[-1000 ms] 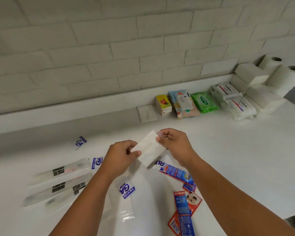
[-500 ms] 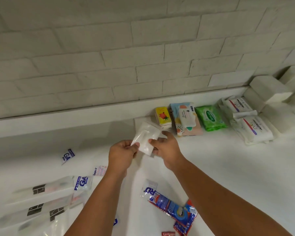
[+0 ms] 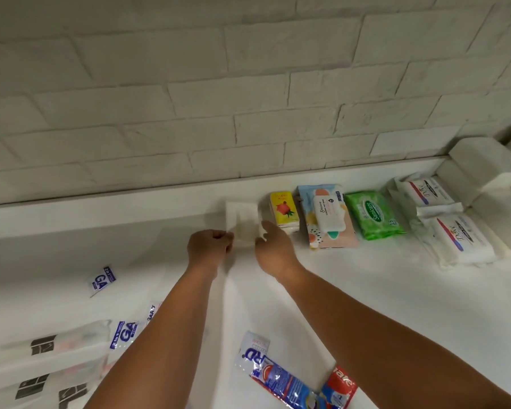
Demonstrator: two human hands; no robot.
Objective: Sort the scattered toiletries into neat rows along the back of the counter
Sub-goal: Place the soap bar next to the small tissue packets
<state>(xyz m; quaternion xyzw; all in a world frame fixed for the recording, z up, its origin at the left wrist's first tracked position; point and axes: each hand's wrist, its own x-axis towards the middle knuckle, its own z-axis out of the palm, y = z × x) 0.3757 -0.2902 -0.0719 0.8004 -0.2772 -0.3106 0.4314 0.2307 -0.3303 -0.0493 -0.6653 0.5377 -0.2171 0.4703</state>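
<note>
Head view: left hand (image 3: 210, 246) and right hand (image 3: 273, 246) both have fingers pinched on the limp white packet (image 3: 242, 219), at the far desk (image 3: 366, 305) edge just left of the yellow tissue pack (image 3: 283, 212); an uneven release likely skews it or nudges that pack.

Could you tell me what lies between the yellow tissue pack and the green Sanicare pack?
A pastel wipes pack with a white flap lies there, shown in the head view.

Left hand (image 3: 209, 247), right hand (image 3: 275, 248): pinch grips.
</note>
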